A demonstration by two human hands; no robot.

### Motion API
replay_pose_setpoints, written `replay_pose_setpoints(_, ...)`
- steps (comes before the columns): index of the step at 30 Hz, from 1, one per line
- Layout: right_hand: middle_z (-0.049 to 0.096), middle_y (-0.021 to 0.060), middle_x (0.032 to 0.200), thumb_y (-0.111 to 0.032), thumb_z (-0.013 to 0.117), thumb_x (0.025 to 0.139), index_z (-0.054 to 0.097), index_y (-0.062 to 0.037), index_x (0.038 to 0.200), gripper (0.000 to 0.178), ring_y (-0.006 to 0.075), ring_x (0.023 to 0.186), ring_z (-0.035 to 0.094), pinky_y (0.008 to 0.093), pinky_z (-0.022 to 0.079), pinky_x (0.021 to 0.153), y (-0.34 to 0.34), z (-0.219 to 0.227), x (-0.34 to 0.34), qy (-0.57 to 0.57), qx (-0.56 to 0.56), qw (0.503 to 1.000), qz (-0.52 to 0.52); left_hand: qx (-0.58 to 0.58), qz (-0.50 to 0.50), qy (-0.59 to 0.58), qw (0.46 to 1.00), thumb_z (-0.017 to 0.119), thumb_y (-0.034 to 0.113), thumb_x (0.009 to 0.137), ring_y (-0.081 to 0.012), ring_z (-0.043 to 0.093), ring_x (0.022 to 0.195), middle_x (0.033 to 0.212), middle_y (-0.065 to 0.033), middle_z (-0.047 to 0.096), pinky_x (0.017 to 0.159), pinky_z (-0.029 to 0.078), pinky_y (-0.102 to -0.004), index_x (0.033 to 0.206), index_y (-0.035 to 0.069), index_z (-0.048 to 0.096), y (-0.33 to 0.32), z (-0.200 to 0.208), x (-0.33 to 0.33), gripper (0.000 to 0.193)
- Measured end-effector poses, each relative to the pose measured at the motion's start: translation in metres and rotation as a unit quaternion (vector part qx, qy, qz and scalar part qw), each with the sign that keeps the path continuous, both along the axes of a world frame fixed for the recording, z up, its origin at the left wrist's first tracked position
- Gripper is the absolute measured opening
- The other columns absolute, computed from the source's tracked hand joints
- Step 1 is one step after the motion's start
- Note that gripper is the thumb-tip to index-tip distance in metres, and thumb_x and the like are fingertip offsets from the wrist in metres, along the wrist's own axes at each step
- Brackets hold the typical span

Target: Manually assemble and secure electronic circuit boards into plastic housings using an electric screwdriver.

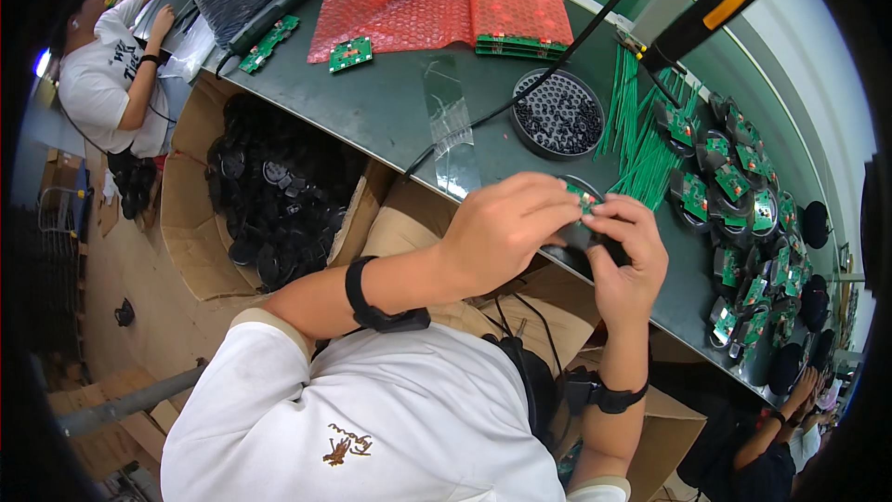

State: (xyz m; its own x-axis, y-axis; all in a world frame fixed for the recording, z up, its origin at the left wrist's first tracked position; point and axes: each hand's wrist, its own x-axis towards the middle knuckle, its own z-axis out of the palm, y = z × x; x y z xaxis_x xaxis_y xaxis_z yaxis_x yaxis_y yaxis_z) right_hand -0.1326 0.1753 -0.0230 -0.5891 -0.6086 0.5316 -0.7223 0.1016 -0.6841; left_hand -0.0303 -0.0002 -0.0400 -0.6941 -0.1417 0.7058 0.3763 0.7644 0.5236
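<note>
Near the centre of the frame, a small green circuit board (583, 194) sits at the near edge of a dark green tabletop (390, 112), pinched between both hands, with a rounded black part beneath it mostly hidden. The left hand (509, 226) has its bent fingers gripping one side; the right hand (634, 256) grasps the other between thumb and curled fingers, probably so the piece stays steady and can be turned. A round black dish (544, 150) of tiny black pieces and a spread of thin green wires (636, 144) lie just beyond, likely for short reaches. Board-topped round black housings (732, 182) crowd the right side, seemingly to leave working room. Red bubble wrap (390, 5) at upper centre presumably cushions boards; a brown cardboard box (186, 242) at left holds loose black parts.
</note>
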Motion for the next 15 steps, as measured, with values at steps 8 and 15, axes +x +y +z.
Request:
replay_pose_setpoints(8, 0.07, 0.0113, 0.103, 0.001, 0.08, 0.076, 0.074, -0.0018, 0.097, 0.022, 0.0268, 0.097, 0.068, 0.035, 0.054, 0.084, 0.006, 0.007, 0.003, -0.069, 0.093, 0.993, -0.034, -0.061, -0.062, -0.12, 0.989, 0.082, 0.025, 0.074, -0.0306, 0.066, 0.118, 0.124, -0.0094, 0.071, 0.097, 0.057, -0.0401, 0.112, 0.001, 0.072, -0.006, 0.0, 0.021, 0.046)
replay_pose_setpoints(15, 0.07, 0.0111, 0.095, -0.001, 0.082, 0.08, 0.07, -0.0006, 0.092, 0.017, 0.0256, 0.085, 0.067, 0.034, 0.054, 0.075, -0.003, 0.0, 0.008, -0.056, 0.107, 0.983, -0.139, -0.076, -0.071, -0.161, 0.981, 0.08, 0.035, 0.07, -0.0309, 0.065, 0.12, 0.127, -0.0081, 0.069, 0.098, 0.056, -0.0396, 0.114, 0.002, 0.071, -0.007, 0.008, 0.019, 0.056)
